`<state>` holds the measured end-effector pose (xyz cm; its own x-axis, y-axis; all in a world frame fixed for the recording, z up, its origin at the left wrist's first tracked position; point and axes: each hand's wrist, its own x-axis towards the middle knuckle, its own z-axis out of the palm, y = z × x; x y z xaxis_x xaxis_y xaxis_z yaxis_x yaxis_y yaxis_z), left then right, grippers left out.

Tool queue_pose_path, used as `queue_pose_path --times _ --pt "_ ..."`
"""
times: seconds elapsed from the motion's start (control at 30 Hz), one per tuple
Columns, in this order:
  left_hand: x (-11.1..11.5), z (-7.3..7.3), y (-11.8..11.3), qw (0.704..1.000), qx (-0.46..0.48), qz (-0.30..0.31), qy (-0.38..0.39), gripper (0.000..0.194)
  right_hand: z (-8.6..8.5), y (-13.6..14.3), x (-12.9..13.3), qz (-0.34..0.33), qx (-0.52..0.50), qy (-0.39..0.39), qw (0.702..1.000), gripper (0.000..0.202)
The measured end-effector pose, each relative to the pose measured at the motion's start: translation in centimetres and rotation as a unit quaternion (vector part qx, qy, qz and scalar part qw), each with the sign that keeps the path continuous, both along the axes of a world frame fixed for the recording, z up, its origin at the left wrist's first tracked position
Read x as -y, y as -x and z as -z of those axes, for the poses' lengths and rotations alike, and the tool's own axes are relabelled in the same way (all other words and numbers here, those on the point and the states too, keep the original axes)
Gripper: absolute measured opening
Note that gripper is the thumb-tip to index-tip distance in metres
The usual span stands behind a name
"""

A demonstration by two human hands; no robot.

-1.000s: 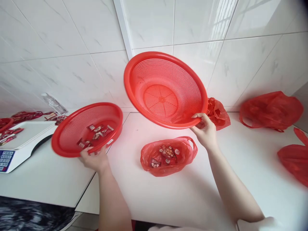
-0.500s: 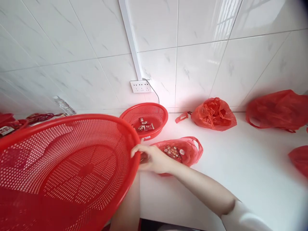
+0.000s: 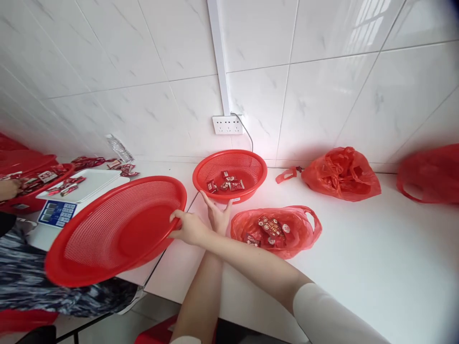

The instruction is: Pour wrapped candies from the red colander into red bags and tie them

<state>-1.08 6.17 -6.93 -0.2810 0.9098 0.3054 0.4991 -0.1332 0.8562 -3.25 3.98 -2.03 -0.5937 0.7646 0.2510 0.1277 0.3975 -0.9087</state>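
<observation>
My right hand (image 3: pixel 191 229) grips the right rim of a large, empty red plastic basket (image 3: pixel 139 234), which hangs tilted at the left. Behind it, my left hand (image 3: pixel 218 216) reaches up with thumb and fingers apart, holding nothing. Its fingertips are close to the front of a second red basket (image 3: pixel 247 193), which holds several small red packets (image 3: pixel 234 185); whether they touch it I cannot tell. My right forearm crosses over the left one. To the right of my left hand lies an open red plastic bag (image 3: pixel 297 239) with patterned red packets (image 3: pixel 270 226) inside.
A knotted red bag (image 3: pixel 340 174) and another red bag (image 3: pixel 430 174) stand along the wall. At the left are a digital scale (image 3: pixel 59 212) with packets on it, a plastic bottle (image 3: pixel 119 148), a filled basket, and another person's hand (image 3: pixel 10 189). A socket strip (image 3: pixel 227 125) is on the wall.
The large basket has moved away from me, uncovering the scale and the person at the left. My left hand has come into view beside the smaller basket. The view has shifted left.
</observation>
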Motion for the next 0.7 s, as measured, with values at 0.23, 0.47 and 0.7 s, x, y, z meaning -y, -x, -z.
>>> queue_pose_path --times 0.23,0.47,0.7 --pt "-0.6 1.4 0.1 0.993 -0.059 -0.090 -0.038 0.107 1.5 3.5 -1.2 0.046 0.022 0.009 0.999 0.036" --pt "-0.8 1.8 0.5 0.996 -0.027 -0.087 -0.016 0.117 0.8 3.5 -1.1 -0.005 -0.006 0.058 0.998 0.085" --pt "-0.5 0.2 1.6 0.992 -0.060 -0.060 0.090 0.071 -2.8 -10.5 4.2 -0.191 0.026 -0.063 0.979 0.033"
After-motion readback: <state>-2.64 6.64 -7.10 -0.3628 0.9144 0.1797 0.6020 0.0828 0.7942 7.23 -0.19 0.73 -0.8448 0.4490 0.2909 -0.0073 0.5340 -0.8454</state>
